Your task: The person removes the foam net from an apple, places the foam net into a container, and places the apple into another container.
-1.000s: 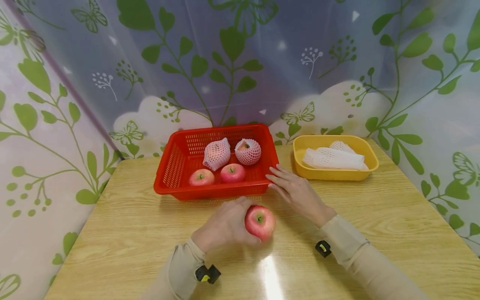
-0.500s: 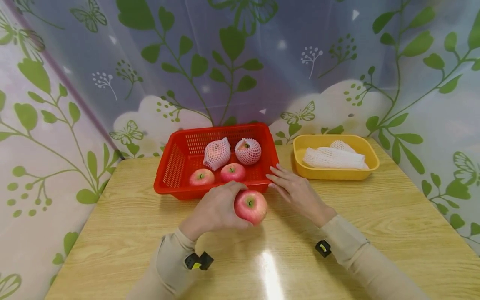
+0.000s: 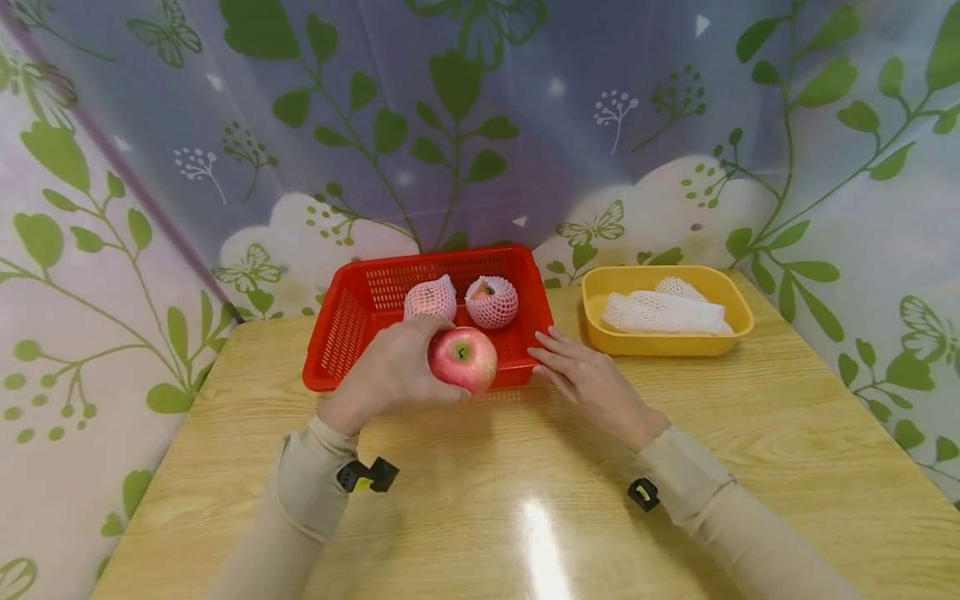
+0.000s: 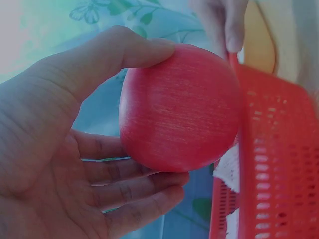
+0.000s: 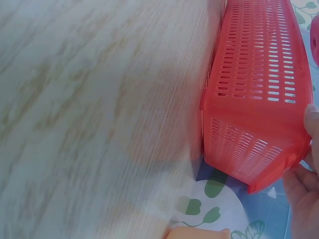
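My left hand (image 3: 393,371) holds a bare red apple (image 3: 463,361) over the near edge of a red basket (image 3: 322,333). In the left wrist view the thumb lies on one side of the apple (image 4: 182,112) and the fingers on the other. Inside the basket sit two apples in foam nets, a left one (image 3: 431,298) and a right one (image 3: 492,302). The bare apples at the basket's front are hidden behind the left hand and its apple. My right hand (image 3: 592,379) rests its extended fingers on the basket's near right corner.
A yellow tray (image 3: 667,345) with white foam nets (image 3: 663,312) stands right of the basket on the wooden table (image 3: 465,517). A leaf-patterned curtain (image 3: 555,125) rises close behind both containers.
The left hand has lifted the apple from near the tabletop and carried it forward and left, over the basket's edge. The right hand has kept its place at the corner.
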The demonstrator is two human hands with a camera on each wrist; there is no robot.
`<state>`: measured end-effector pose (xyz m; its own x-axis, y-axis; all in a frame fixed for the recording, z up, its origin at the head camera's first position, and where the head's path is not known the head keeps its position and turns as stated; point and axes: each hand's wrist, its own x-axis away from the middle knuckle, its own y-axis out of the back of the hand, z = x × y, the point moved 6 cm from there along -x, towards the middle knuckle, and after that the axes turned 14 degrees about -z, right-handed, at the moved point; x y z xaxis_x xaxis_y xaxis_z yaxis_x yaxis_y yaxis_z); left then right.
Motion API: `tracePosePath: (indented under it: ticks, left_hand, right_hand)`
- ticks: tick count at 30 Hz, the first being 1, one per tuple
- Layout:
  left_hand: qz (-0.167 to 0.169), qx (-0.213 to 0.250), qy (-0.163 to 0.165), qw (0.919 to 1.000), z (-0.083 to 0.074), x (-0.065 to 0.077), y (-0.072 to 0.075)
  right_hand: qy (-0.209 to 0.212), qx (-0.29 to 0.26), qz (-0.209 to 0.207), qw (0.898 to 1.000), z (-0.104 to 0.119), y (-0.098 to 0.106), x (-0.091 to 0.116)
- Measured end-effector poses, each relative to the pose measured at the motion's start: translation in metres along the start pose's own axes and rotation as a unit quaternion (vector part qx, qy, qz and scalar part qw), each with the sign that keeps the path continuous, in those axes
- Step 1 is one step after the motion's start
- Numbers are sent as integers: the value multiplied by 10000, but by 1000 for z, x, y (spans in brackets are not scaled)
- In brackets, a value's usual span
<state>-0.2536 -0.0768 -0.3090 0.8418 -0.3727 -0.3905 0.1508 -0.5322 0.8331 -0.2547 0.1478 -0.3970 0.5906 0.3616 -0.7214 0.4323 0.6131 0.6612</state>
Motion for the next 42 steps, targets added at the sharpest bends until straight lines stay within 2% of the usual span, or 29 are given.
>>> tracePosePath:
  ticks: [5,14,23,30,42]
  left_hand:
    - [-26,-61,194,9998,14,-12,8]
    - [33,-313,750,9967,44,-26,19]
    - [-42,-454,988,9941,71,-39,29]
    - [-48,-483,1176,9919,94,-48,29]
    - [250,-874,1694,9813,133,-58,17]
  right_hand:
    - [-2,6,-28,10000,-1,0,1]
    - [-96,-28,67,9999,-1,0,1]
    - [-40,-23,11,10000,-2,1,0]
    - [-65,-10,61,10000,-2,0,0]
    - [-88,-18,20,10000,-1,1,0]
